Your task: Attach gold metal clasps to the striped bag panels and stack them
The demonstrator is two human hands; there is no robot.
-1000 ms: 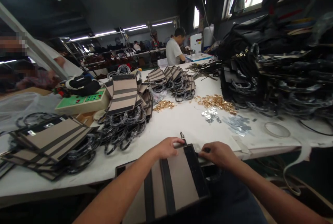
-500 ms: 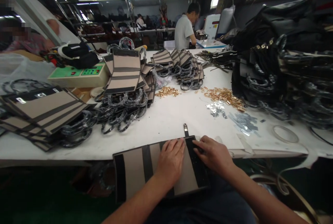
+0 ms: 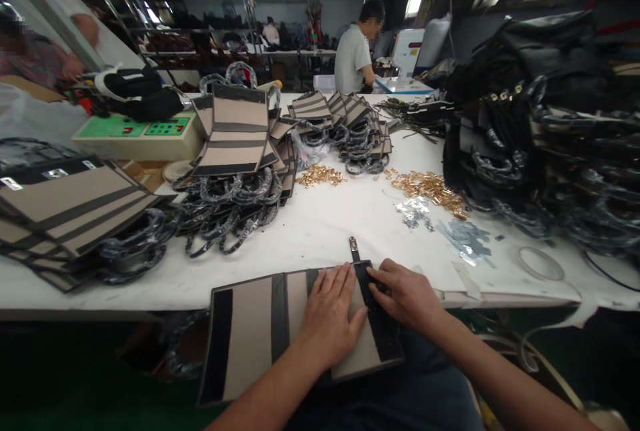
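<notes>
A beige panel with black bands (image 3: 253, 331) rests partly on the table's front edge and partly over my lap. My left hand (image 3: 333, 314) lies flat on its beige surface, fingers extended and thumb spread. At the panel's right end, my right hand (image 3: 407, 294) has its fingers bent against the black strip (image 3: 376, 317). Thumb and index finger are close together there; anything between them is too small or hidden to name. A short black strap with a metal piece (image 3: 353, 245) sticks out past the panel's far edge, just beyond my left fingertips.
Similar panels with plastic-wrapped handles (image 3: 235, 144) are stacked left and behind. Gold-coloured fittings (image 3: 427, 191) and flat silver pieces (image 3: 465, 241) lie on the white table (image 3: 310, 237). A tape roll (image 3: 540, 264) and black bags (image 3: 500, 131) are at right. One co-worker (image 3: 353, 57) stands behind.
My left thumb has spread away from the fingers toward the black strip. The panel's left end has shifted slightly left and down. My right hand stays at the strip.
</notes>
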